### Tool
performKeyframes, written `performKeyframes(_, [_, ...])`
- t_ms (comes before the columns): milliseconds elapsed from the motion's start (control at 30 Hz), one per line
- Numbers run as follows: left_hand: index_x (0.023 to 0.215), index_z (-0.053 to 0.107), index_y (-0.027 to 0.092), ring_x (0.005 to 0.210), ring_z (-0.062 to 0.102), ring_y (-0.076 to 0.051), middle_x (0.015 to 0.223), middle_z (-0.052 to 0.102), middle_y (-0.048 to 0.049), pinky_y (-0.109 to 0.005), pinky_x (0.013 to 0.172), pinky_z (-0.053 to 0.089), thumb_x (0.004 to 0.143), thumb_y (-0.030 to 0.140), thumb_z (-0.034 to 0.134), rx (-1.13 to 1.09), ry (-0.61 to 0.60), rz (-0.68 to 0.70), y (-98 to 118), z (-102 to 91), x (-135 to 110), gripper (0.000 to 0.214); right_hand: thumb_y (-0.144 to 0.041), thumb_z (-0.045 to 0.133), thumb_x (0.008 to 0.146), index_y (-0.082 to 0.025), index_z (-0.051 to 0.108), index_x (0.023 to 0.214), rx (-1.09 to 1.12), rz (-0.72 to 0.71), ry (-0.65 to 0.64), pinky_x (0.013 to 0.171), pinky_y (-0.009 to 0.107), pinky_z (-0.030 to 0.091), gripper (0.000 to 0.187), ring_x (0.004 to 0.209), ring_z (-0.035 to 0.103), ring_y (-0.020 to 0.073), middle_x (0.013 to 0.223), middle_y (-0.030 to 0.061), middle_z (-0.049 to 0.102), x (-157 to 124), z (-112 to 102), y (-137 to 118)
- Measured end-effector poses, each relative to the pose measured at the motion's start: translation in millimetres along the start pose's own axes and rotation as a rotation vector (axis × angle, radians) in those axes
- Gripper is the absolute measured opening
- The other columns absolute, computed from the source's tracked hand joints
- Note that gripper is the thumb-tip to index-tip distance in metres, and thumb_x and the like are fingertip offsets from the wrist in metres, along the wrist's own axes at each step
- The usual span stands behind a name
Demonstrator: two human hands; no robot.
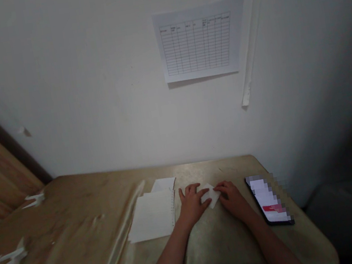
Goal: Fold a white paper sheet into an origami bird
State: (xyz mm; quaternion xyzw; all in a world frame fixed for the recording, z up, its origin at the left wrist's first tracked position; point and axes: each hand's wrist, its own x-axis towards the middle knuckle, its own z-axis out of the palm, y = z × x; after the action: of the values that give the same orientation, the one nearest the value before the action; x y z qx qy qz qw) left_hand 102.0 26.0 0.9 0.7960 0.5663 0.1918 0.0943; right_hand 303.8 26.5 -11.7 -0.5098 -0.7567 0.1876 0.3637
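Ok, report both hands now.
Left hand: open, touching the small white paper.
Right hand: at the paper's right side; whether it's pinching cannot be told.

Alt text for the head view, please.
A person's left hand and right hand touch a small white paper on a table, between white sheets to the left and a phone to the right. Two folded white figures lie farther left.

White is shown by the paper [212, 196] and notepad [152, 217], dull gold by the surface [228, 240], red and white by the black-edged phone [268, 201], a dark grid by the wall sheet [198, 47].
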Motion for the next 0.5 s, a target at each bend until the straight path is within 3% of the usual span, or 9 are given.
performKeyframes(200, [0.123, 0.064, 0.044, 0.137, 0.038, -0.032, 0.144, 0.050, -0.0036, -0.071, 0.114, 0.010, 0.091, 0.045, 0.063, 0.039, 0.016, -0.024, 3.9, -0.6, 1.5, 0.033, -0.013, 0.052, 0.080, -0.019, 0.072, 0.108, -0.030, 0.006, 0.020, 0.101, 0.038, 0.043, 0.035, 0.110, 0.055, 0.0239, 0.110, 0.0105, 0.065, 0.0, 3.2, 2.5])
performKeyframes(500, [0.134, 0.056, 0.047, 0.141, 0.032, -0.036, 0.155, 0.038, -0.0054, -0.069, 0.115, 0.011, 0.087, 0.045, 0.065, 0.083, -0.004, -0.061, 8.0, 0.9, 2.6, 0.048, -0.018, 0.055, 0.083, -0.021, 0.072, 0.112, -0.094, 0.052, 0.021, 0.103, 0.040, 0.044, 0.034, 0.113, 0.054, 0.0257, 0.114, 0.0113, 0.062, 0.2, 6.5, 6.2])
